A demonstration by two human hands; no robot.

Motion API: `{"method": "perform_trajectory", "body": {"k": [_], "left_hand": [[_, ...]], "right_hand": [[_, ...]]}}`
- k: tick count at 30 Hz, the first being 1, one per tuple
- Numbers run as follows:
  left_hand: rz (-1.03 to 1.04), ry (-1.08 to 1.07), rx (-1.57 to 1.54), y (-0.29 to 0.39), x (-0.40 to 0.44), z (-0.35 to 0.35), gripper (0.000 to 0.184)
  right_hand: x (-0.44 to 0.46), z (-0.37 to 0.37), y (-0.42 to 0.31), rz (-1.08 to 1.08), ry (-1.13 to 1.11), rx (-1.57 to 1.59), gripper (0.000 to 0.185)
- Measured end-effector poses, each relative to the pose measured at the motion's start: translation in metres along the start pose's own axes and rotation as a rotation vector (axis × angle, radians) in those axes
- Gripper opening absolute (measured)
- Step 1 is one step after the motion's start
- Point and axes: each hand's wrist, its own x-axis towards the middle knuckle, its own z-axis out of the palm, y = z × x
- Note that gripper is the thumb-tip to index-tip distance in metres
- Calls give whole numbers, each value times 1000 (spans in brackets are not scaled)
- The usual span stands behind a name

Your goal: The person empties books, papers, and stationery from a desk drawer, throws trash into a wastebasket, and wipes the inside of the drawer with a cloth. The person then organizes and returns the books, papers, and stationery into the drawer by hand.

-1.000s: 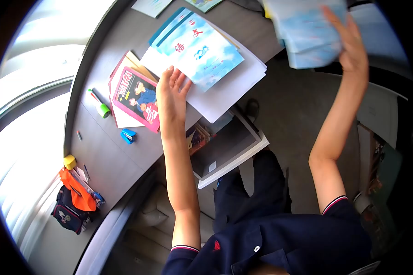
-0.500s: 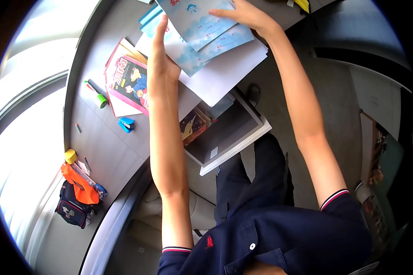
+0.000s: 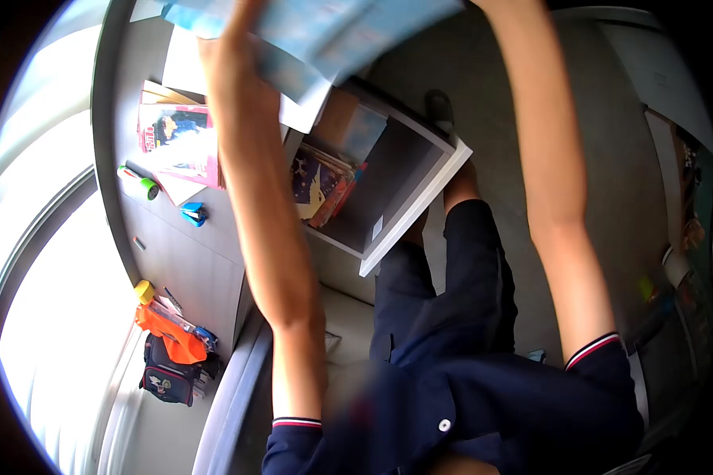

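Light-blue booklets, smeared by motion, fan out at the top edge of the view. My left hand is closed on their left side, with the thumb over the covers. Of my right hand only the wrist end shows at the top edge, by the booklets' right end; its fingers are out of view. White paper lies beneath the booklets. Left of my left forearm, a pink-edged comic book rests on other books and papers on the grey desk.
An open drawer juts out below the desktop, with books in its left part. On the desk are a blue stapler, a green-capped pen and a yellow object. A dark bag with orange cloth stands lower left.
Both hands and the booklets have moved up in the view, the right hand mostly out of frame. The view has shifted, and more of the drawer's books show.
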Motion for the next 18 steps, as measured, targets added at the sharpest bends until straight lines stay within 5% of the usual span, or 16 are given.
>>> {"method": "perform_trajectory", "body": {"k": [3,6,9,11,13,16,18], "left_hand": [[-83,-125,342,-34,-83,25,55],[43,-261,584,-104,-172,59,84],[-285,-380,671,-158,-258,74,82],[-215,-497,774,-177,-293,73,78],[-575,-565,514,-183,-285,51,61],[78,-102,1120,-242,-224,-26,46],[308,-63,1788,-278,-174,-105,64]], "right_hand": [[-141,-3,-33,556,481,317,78],[-283,-19,13,537,466,704,74],[-401,-20,65,494,391,1105,70],[-454,-23,98,434,324,1324,67],[-486,-27,129,360,243,1495,64],[-517,-31,170,292,169,1655,60],[-527,-31,195,226,109,1725,57]]}}
